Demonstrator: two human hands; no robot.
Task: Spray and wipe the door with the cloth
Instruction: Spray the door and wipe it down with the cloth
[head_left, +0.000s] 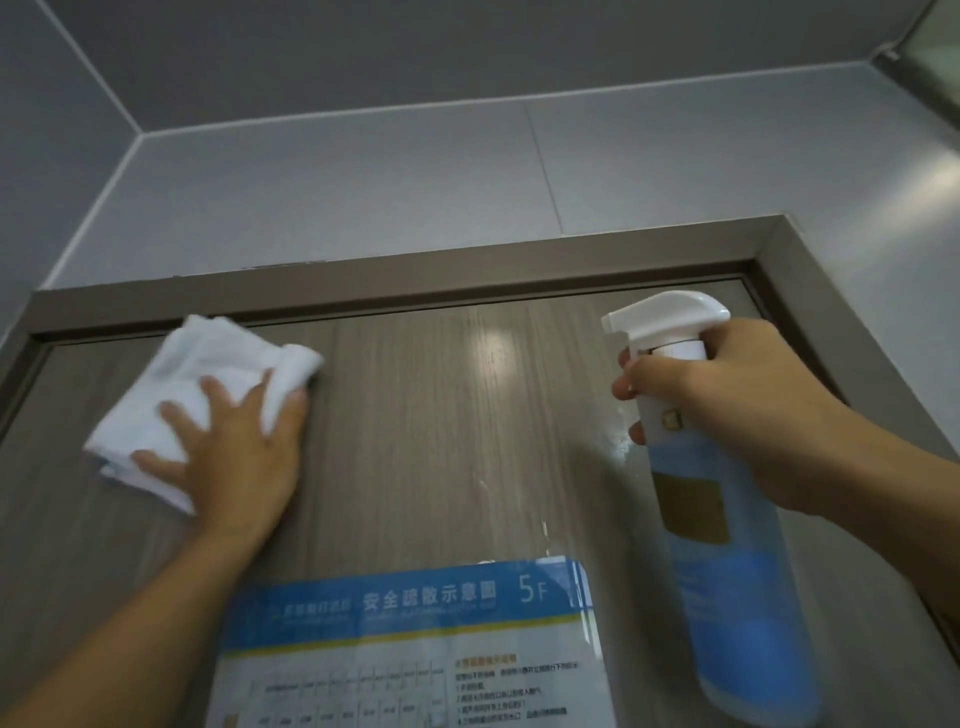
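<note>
The grey-brown wood-grain door fills the lower half of the view. My left hand lies flat with spread fingers on a folded white cloth, pressing it against the door near its top left corner. My right hand grips the neck of a blue spray bottle with a white trigger head, one finger curled over the trigger. The nozzle points left, along the door. Wet streaks and droplets show on the door beside the bottle.
A blue and white evacuation notice marked 5F is stuck to the door below my hands. The brown door frame runs along the top and right side. Grey wall panels rise above it.
</note>
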